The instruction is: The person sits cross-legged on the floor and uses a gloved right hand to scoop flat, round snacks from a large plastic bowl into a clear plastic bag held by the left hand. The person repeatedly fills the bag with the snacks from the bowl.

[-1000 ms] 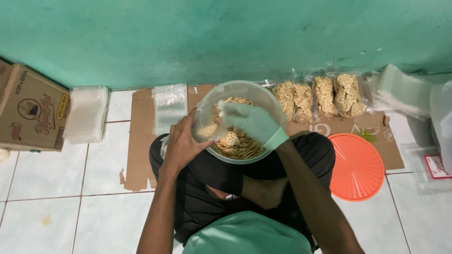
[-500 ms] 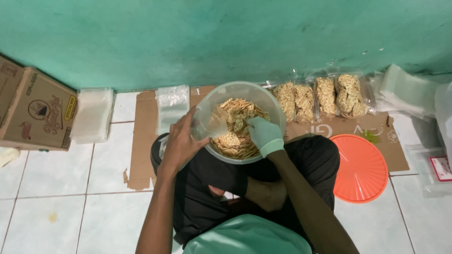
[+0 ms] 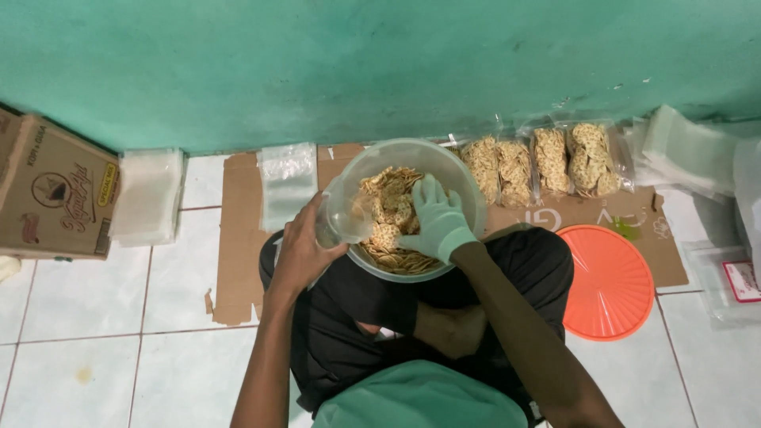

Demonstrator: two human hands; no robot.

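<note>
Since the earlier frames the gloved right hand point(image 3: 436, 222) has gone from hovering over the bowl rim to down inside, fingers spread flat on the crackers point(image 3: 388, 218); the bowl barely shifted. Right hand mostly open, palm down, pressing on the pile; cannot tell if any cracker is pinched under it. Bare left hand point(image 3: 305, 254) is curled around a small clear plastic bag point(image 3: 342, 222), holding it at the bowl's left rim, bag mouth toward the crackers. The clear round bowl point(image 3: 456, 170) sits on the person's lap over crossed legs in dark trousers, touching the edge of the cardboard sheet point(image 3: 238, 261) lying on the tiled floor point(image 3: 143, 317). Behind the bowl, against the green wall point(image 3: 380, 71), a row of filled cracker packs point(image 3: 547, 162) stands side by side. Orange round lid point(image 3: 610, 281) lies flat on the right, partly on the cardboard, just beside the right knee. Stack of empty clear bags point(image 3: 287, 182) on the cardboard left of the bowl; another stack point(image 3: 147, 194) further left on the tiles, next to a brown carton point(image 3: 51, 190). More clear plastic at far right edge.
</note>
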